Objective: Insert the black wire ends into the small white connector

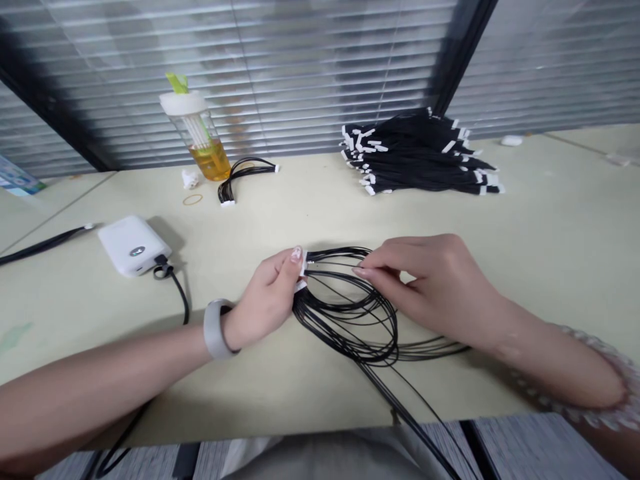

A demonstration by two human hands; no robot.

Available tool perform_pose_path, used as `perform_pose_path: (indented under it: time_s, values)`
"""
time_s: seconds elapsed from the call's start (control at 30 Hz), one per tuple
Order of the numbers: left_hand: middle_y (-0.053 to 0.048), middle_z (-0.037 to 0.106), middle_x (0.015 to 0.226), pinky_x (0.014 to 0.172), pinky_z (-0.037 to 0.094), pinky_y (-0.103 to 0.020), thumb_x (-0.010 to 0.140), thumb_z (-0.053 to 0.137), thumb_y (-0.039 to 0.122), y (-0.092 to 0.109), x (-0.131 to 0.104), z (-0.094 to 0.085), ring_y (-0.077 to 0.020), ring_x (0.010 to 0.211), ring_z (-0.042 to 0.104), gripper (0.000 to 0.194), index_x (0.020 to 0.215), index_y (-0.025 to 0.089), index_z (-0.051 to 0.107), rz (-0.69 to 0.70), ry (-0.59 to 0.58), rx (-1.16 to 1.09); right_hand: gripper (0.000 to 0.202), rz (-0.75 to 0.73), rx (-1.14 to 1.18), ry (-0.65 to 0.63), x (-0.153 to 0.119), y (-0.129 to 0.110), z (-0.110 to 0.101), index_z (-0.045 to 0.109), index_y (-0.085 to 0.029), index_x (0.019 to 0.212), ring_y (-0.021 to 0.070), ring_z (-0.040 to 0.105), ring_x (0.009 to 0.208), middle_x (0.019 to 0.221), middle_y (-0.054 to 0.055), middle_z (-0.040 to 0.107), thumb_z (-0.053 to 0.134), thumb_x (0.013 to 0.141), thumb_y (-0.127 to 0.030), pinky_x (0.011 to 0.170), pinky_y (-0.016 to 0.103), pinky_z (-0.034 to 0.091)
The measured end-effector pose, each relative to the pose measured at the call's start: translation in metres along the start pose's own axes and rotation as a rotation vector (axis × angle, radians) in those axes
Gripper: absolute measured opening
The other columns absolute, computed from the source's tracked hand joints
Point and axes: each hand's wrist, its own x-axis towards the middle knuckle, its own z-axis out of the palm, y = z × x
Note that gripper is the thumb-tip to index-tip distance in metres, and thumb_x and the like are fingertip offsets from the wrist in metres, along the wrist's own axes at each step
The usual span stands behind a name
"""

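My left hand (270,290) is closed, its thumb pressing on a white connector (303,265) at the end of a wire harness. Thin black wires (350,337) run from this connector and from a second white one (300,287) just below, looping over the table. My right hand (430,283) pinches a single thin black wire (335,265) between thumb and forefinger, close to the connector's right side. Its other fingers are curled and partly hidden. Some loose wires pass under the right wrist, and others hang over the table's front edge.
A large pile of black wire harnesses (420,160) lies at the back right. A short harness (247,175), a bottle of amber liquid (210,157) and a rubber band (193,199) are at the back left. Nearer, a white power bank (133,243) has a black cable (180,293) plugged in.
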Motion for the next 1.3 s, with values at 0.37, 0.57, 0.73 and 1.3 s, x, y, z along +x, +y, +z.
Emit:
perform_pose_path:
  time_s: [0.37, 0.57, 0.73, 1.3]
  values:
    - [0.002, 0.04, 0.059, 0.049, 0.033, -0.023, 0.094, 0.034, 0.046, 0.0011, 0.0007, -0.0001, -0.0098, 0.053, 0.035, 0.041, 0.065, 0.018, 0.041, -0.007, -0.011, -0.005, 0.017, -0.039, -0.041, -0.017, -0.0002, 0.0014, 0.0006, 0.062, -0.018, 0.071, 0.0102, 0.053, 0.055, 0.062, 0.0, 0.062, 0.052, 0.084, -0.015, 0.052, 0.024, 0.037]
    - [0.002, 0.04, 0.06, 0.048, 0.033, -0.023, 0.094, 0.033, 0.045, 0.0022, 0.0001, -0.0001, -0.0102, 0.053, 0.036, 0.041, 0.065, 0.018, 0.041, -0.015, -0.02, 0.016, 0.017, -0.073, -0.103, 0.003, -0.0006, 0.0009, -0.0001, 0.063, -0.017, 0.072, 0.0101, 0.053, 0.056, 0.063, 0.0, 0.063, 0.051, 0.085, -0.015, 0.052, 0.023, 0.037]
    - [0.003, 0.036, 0.058, 0.046, 0.031, -0.023, 0.094, 0.034, 0.044, 0.0043, 0.0, 0.0003, -0.0103, 0.052, 0.033, 0.04, 0.063, 0.019, 0.036, -0.003, -0.021, 0.031, 0.015, -0.051, -0.091, 0.004, -0.0003, 0.001, -0.0002, 0.063, -0.018, 0.074, 0.0104, 0.054, 0.057, 0.064, 0.0, 0.063, 0.052, 0.083, -0.014, 0.053, 0.023, 0.039]
    - [0.003, 0.034, 0.059, 0.048, 0.03, -0.023, 0.095, 0.033, 0.041, 0.004, -0.0003, -0.0004, -0.0099, 0.053, 0.031, 0.04, 0.063, 0.019, 0.036, 0.023, -0.035, 0.065, 0.016, -0.093, -0.169, 0.011, -0.0015, 0.001, -0.0016, 0.061, -0.019, 0.074, 0.0111, 0.055, 0.058, 0.066, 0.001, 0.064, 0.05, 0.085, -0.015, 0.053, 0.024, 0.039]
